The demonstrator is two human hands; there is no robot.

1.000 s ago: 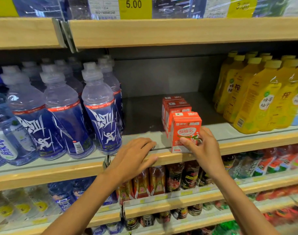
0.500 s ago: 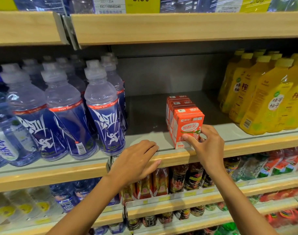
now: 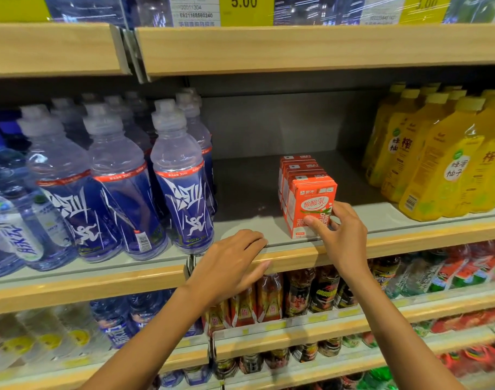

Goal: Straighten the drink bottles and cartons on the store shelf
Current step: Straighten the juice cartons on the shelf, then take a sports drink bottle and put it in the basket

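Observation:
A short row of small orange cartons stands on the middle shelf [image 3: 240, 192], one behind another. My right hand [image 3: 339, 235] pinches the lower right corner of the front orange carton [image 3: 311, 204], thumb on its face and fingers round its side. My left hand [image 3: 232, 263] rests on the shelf's wooden front lip, fingers curled over the edge and thumb under it. Blue sports-drink bottles [image 3: 181, 190] stand in rows to the left of the cartons. Yellow juice bottles [image 3: 437, 175] stand in rows to the right.
A bare stretch of shelf lies between the blue bottles and the cartons. The shelf above [image 3: 296, 49] carries price tags. Lower shelves hold small dark bottles [image 3: 296, 294], red cartons and more water bottles.
The front carton has been pushed back against the row behind it and now stands square. My right hand slid down to its lower right corner. My left hand stayed on the lip.

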